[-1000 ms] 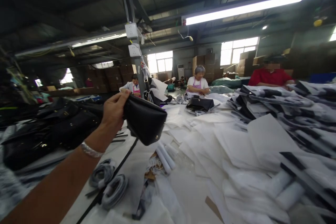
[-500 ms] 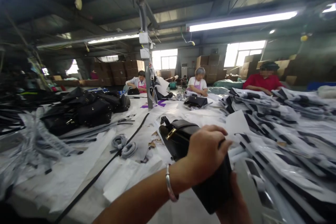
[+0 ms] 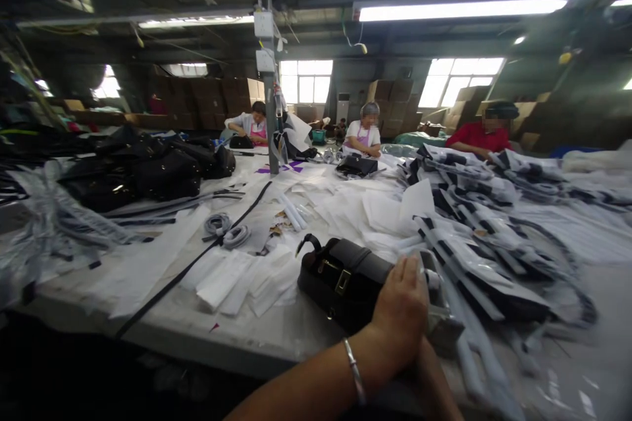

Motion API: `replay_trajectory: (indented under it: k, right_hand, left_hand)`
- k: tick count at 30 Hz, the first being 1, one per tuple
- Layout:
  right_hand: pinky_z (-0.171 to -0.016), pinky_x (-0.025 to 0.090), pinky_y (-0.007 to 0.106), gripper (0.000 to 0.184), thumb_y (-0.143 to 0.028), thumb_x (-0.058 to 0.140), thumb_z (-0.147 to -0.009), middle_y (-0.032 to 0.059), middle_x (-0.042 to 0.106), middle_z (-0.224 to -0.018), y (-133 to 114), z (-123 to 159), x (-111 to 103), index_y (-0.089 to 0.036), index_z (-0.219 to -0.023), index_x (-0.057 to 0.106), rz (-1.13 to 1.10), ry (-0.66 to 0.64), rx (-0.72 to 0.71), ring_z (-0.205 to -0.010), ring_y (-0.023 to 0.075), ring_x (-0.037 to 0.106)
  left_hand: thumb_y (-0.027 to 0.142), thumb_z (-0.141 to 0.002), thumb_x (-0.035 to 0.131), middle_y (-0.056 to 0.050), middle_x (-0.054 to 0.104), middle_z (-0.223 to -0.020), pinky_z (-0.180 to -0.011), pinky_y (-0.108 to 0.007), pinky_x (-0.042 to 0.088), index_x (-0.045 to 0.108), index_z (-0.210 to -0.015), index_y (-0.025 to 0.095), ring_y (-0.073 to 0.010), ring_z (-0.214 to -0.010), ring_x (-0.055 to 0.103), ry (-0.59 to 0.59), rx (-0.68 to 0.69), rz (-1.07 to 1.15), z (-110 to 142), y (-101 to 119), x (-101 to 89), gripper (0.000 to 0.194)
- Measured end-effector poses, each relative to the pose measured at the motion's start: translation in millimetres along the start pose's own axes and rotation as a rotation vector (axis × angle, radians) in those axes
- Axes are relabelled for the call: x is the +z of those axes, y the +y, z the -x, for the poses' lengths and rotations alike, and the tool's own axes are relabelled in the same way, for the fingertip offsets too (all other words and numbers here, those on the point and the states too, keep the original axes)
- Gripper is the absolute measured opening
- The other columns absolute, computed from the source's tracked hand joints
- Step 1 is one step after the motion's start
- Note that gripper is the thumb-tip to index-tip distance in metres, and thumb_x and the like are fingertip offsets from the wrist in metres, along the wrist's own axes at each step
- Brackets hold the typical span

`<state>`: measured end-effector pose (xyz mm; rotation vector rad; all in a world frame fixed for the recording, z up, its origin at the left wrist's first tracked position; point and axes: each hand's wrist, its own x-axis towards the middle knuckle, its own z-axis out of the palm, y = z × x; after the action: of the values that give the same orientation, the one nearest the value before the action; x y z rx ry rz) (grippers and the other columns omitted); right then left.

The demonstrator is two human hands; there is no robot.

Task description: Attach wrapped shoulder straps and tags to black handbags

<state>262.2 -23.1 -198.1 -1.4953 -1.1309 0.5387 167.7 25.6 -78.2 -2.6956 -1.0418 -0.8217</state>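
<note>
A black handbag [image 3: 345, 276] with a gold buckle and a flap lies on the near edge of the table, its short strap handle sticking up at the left end. My left hand [image 3: 402, 306], with a silver bangle at the wrist, is closed against the bag's right end, fingers pressed together. Behind it my right hand [image 3: 432, 358] shows only in part, low at that same end; its fingers are hidden. Just right of the hands sits a grey box-like object [image 3: 442, 319], partly covered.
White paper sheets [image 3: 237, 279] and coiled wrapped straps [image 3: 236, 237] lie left of the bag. Piles of wrapped black straps [image 3: 474, 243] cover the right side. Black bags [image 3: 148, 168] are heaped at the left. A post [image 3: 271, 118] rises mid-table. Three co-workers sit across it.
The handbag has come down from a tilted, raised hold to the tabletop, turning its buckled front into view. My left hand has shifted from over its top to its right end. The view has tipped downward.
</note>
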Motion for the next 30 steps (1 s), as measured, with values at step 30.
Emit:
replay_trajectory:
  k: [30]
  right_hand:
    - [-0.114, 0.033, 0.049, 0.063, -0.039, 0.047, -0.096, 0.0047, 0.037, -0.156, -122, 34, -13, -0.038, -0.153, 0.019, 0.029, -0.204, 0.199, -0.143, 0.0246, 0.034]
  left_hand:
    - [0.040, -0.075, 0.076, 0.001, 0.074, -0.089, -0.068, -0.028, 0.051, 0.053, -0.120, 0.026, -0.0210, -0.079, 0.071, -0.515, -0.600, 0.619, 76, -147, -62.4, 0.053]
